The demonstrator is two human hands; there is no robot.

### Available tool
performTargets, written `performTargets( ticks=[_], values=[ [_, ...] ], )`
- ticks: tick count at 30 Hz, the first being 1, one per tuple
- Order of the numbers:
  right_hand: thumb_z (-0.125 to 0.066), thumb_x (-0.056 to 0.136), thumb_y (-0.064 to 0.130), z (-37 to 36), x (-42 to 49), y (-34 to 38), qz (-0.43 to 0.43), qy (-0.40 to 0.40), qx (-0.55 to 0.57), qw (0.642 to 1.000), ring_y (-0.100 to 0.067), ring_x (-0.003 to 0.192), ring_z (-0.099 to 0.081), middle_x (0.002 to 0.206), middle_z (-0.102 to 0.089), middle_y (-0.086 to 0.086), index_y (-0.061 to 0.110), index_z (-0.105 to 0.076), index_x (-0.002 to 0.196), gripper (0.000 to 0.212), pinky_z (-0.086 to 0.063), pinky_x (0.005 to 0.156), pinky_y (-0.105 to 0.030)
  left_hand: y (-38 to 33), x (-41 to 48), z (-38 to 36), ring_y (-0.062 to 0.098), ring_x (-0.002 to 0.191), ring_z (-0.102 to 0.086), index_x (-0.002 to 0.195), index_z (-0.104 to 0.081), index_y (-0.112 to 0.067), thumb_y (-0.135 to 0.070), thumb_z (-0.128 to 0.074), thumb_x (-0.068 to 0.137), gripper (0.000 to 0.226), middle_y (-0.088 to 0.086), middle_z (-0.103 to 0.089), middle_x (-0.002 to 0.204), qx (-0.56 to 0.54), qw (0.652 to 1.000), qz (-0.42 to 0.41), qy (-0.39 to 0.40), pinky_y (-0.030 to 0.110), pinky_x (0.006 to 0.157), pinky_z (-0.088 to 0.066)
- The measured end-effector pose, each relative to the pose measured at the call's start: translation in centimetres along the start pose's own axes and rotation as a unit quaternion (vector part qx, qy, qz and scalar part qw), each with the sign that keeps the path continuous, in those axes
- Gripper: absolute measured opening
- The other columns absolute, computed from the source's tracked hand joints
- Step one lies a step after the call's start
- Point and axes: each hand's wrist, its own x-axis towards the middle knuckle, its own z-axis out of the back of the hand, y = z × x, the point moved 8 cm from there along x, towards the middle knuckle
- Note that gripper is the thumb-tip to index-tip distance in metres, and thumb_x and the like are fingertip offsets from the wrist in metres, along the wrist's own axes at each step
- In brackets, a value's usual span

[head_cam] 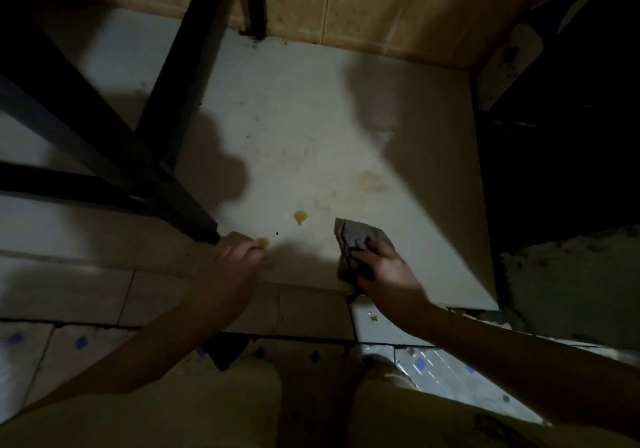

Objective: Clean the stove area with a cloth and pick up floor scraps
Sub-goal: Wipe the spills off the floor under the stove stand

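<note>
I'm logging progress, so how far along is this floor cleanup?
Partway. Nothing visibly finished, though a faint smear on the pale floor slab may already be wiped. In hand: the left hand pinches a small yellowish scrap; the right hand grips a crumpled grey cloth. Left: the orange-yellow blob and dark specks.

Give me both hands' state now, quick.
Left hand: closed, pinching a yellow scrap at the fingertips.
Right hand: closed on the cloth, against the floor.
</note>
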Motion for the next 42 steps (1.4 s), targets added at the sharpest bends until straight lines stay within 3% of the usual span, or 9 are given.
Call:
performTargets(
  ticks=[4, 11, 17, 20, 22, 25, 27, 31, 42],
  values=[
    [-0.056, 0.091, 0.024, -0.5, 1.0, 2.2, 0.054, -0.018, -0.003, 0.998, -0.028, 0.113, -0.053, 0.139, -0.042, -0.009, 0.022, -0.055, 0.129, 0.038, -0.047, 0.09, -0.033, 1.7, -1.2, 0.2, 0.015, 0.128, -0.038, 0.138, -0.04, -0.021, -0.02, -0.042, 0.097, 0.04, -0.003, -0.036, 0.145, 0.021, 0.999, 0.032, 0.013, 0.026, 0.104, -0.031],
    [-0.058, 0.088, 0.016, -1.4, 3.2, 6.7, 0.117, -0.045, 0.012, 0.992, -0.035, 0.109, -0.055, 0.131, -0.053, -0.015, 0.015, -0.061, 0.124, 0.035, -0.05, 0.085, -0.038, 3.8, -2.6, 0.6, 0.019, 0.129, -0.041, 0.135, -0.044, -0.021, -0.02, -0.045, 0.097, 0.039, -0.001, -0.04, 0.143, 0.035, 0.996, 0.08, 0.016, 0.031, 0.104, -0.03],
    [-0.052, 0.092, 0.019, -2.7, 5.6, 12.0, 0.193, -0.014, 0.005, 0.981, -0.035, 0.116, -0.048, 0.137, -0.046, -0.015, 0.018, -0.054, 0.132, 0.039, -0.047, 0.091, -0.041, 3.7, -3.3, 3.0, 0.041, 0.088, -0.067, 0.098, -0.07, 0.001, 0.007, -0.078, 0.065, 0.034, 0.024, -0.067, 0.107, 0.046, 0.997, 0.06, -0.029, 0.05, 0.075, -0.052],
    [-0.048, 0.095, 0.019, -4.1, 5.6, 14.5, 0.264, 0.018, -0.076, 0.961, -0.039, 0.12, -0.043, 0.143, -0.037, -0.02, 0.02, -0.051, 0.134, 0.04, -0.048, 0.091, -0.045, 3.8, -3.3, 3.3, 0.04, 0.096, -0.065, 0.104, -0.068, -0.001, 0.004, -0.075, 0.07, 0.035, 0.022, -0.064, 0.116, 0.046, 0.996, 0.075, -0.014, 0.049, 0.08, -0.05],
    [-0.047, 0.095, 0.02, -5.1, 5.1, 15.4, 0.303, 0.046, -0.158, 0.939, -0.04, 0.126, -0.035, 0.148, -0.027, -0.023, 0.02, -0.045, 0.137, 0.042, -0.048, 0.09, -0.047, 3.5, -3.2, 3.2, 0.038, 0.08, -0.069, 0.091, -0.072, -0.001, 0.005, -0.085, 0.054, 0.039, 0.022, -0.069, 0.101, 0.072, 0.995, 0.062, -0.003, 0.046, 0.065, -0.055],
    [-0.052, 0.088, 0.027, -4.1, 4.6, 15.3, 0.353, -0.003, -0.253, 0.901, -0.032, 0.109, -0.057, 0.134, -0.052, -0.018, 0.026, -0.06, 0.124, 0.037, -0.054, 0.07, -0.034, 2.9, -2.9, 2.7, 0.038, 0.077, -0.07, 0.087, -0.072, -0.001, 0.005, -0.087, 0.05, 0.04, 0.023, -0.07, 0.096, 0.069, 0.996, 0.054, -0.004, 0.047, 0.064, -0.056],
    [-0.05, 0.085, 0.026, -3.0, 4.5, 14.3, 0.354, -0.037, -0.256, 0.899, -0.026, 0.099, -0.061, 0.126, -0.058, -0.013, 0.028, -0.061, 0.124, 0.04, -0.054, 0.066, -0.029, 2.8, -2.4, 2.0, 0.041, 0.098, -0.065, 0.102, -0.069, 0.001, 0.005, -0.075, 0.07, 0.034, 0.025, -0.064, 0.114, 0.038, 0.998, 0.059, 0.005, 0.05, 0.083, -0.05],
    [-0.059, 0.087, 0.018, -3.0, 6.6, 10.6, 0.266, 0.04, -0.194, 0.944, -0.036, 0.129, -0.032, 0.148, -0.027, -0.013, 0.025, -0.031, 0.143, 0.063, -0.045, 0.095, -0.044, 2.4, -0.9, 0.6, 0.022, 0.129, -0.042, 0.134, -0.046, -0.012, -0.014, -0.045, 0.097, 0.038, 0.008, -0.039, 0.145, 0.05, 0.998, 0.03, 0.021, 0.033, 0.107, -0.031],
    [-0.057, 0.088, 0.017, 4.6, 8.5, -1.3, 0.054, -0.081, -0.083, 0.992, -0.038, 0.124, -0.037, 0.147, -0.034, -0.011, 0.028, -0.048, 0.134, 0.048, -0.044, 0.094, -0.044, 1.3, 1.6, 0.6, 0.019, 0.13, -0.036, 0.137, -0.041, -0.02, -0.015, -0.039, 0.098, 0.04, 0.001, -0.031, 0.148, 0.059, 0.997, 0.04, 0.024, 0.034, 0.102, -0.035]
  ],
)
